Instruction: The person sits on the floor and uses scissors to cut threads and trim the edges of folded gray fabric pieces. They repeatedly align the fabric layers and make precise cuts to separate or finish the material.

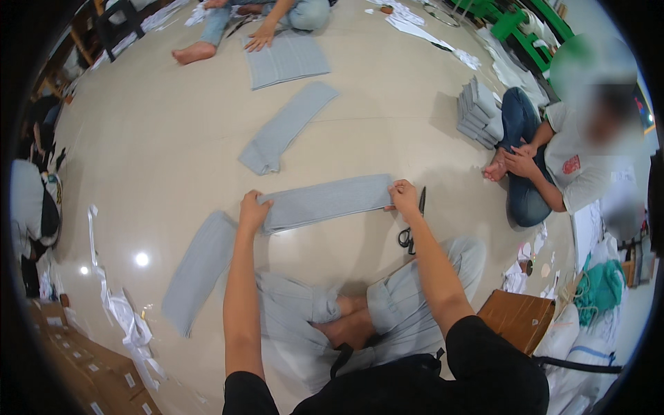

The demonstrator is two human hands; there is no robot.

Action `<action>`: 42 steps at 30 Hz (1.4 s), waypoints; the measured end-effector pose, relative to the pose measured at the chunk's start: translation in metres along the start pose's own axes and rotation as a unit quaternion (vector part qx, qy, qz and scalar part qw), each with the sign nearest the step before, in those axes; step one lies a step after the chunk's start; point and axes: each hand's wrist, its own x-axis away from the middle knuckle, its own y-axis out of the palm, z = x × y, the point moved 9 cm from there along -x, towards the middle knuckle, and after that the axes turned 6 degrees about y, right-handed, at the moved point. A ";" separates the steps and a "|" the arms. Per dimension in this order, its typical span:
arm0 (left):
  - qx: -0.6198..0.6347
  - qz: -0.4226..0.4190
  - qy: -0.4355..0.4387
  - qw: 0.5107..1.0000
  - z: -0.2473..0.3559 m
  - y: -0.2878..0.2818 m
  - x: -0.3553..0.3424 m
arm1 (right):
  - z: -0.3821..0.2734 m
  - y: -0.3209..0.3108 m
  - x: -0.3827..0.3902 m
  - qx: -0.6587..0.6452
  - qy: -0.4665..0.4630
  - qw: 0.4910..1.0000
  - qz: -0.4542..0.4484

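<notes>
A long, narrow folded grey cloth (328, 203) lies across the floor in front of my crossed legs. My left hand (254, 209) pinches its left end, with the thumb on the cloth's edge. At the opposite end, my right hand (403, 196) has its fingers closed on the corner. Black scissors (409, 238) lie just beside my right hand, partly behind the wrist. A second folded grey cloth (199, 273) rests slanting to the left of my left forearm. Farther off, another folded grey strip (287, 129) lies diagonally.
Across from me, a seated person's hand (261, 37) presses on a wider grey cloth (289, 61). To the right sits another person (553, 152), beside a stack of folded grey cloths (478, 114). White scraps (131, 325) and cardboard boxes (86, 363) are at the left, a brown box (515, 319) at the right.
</notes>
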 end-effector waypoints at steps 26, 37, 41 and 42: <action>0.081 -0.100 -0.170 0.977 -0.004 0.017 0.028 | -0.015 -0.037 -0.009 0.228 -0.168 0.937 0.205; -0.020 -0.084 -0.117 0.989 -0.046 0.006 0.032 | -0.029 -0.009 0.001 0.234 -0.173 0.935 0.201; -0.054 -0.147 -0.158 0.975 -0.025 0.006 0.029 | -0.021 -0.016 -0.017 0.287 -0.173 0.923 0.189; -0.065 -0.183 -0.177 0.965 -0.018 -0.001 0.037 | -0.034 -0.012 -0.001 0.323 -0.176 0.907 0.204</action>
